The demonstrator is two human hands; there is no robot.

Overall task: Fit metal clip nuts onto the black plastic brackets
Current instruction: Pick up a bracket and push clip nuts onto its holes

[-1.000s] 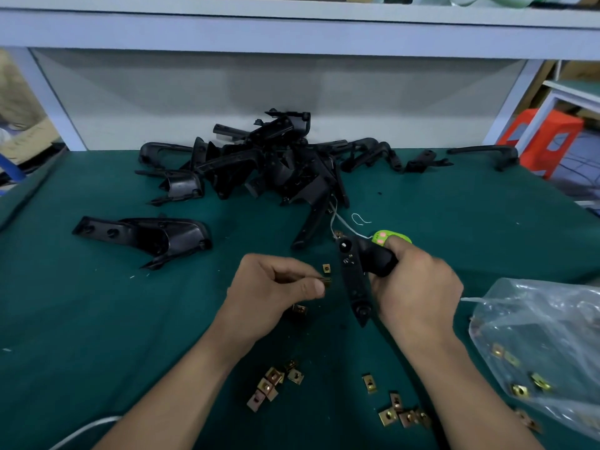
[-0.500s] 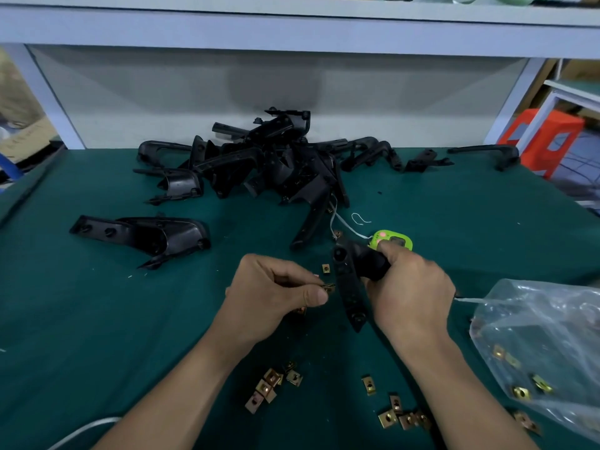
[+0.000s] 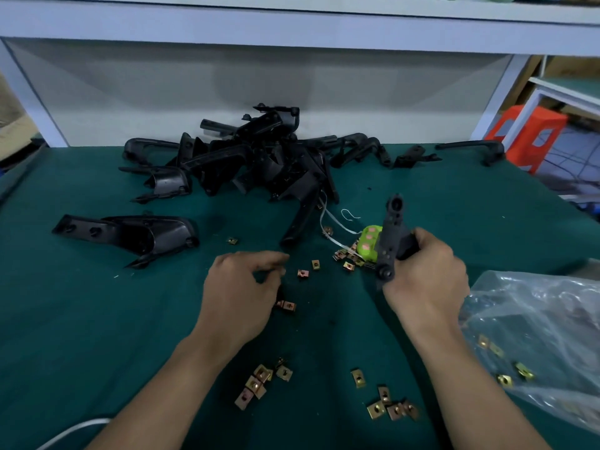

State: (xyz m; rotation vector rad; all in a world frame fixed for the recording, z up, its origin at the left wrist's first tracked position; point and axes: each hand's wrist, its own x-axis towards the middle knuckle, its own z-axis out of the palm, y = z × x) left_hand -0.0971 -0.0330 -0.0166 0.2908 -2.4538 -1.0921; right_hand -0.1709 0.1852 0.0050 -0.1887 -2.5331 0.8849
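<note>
Choosing the next clip nut while holding a bracket ready.

On the green table [image 3: 97, 319], with the pile of brackets [image 3: 259, 164] lying at the back and the plastic bag [image 3: 535, 319] at my right, my right hand [image 3: 425, 280] is gripping one black bracket [image 3: 391, 228] nearly upright. My left hand [image 3: 240, 293] is hovering, fingers curled narrow, over loose clip nuts [image 3: 303, 273]; whether it is pinching one I cannot tell. I am judging it best to take a single nut, mouth facing the bracket, and slide it on square.
</note>
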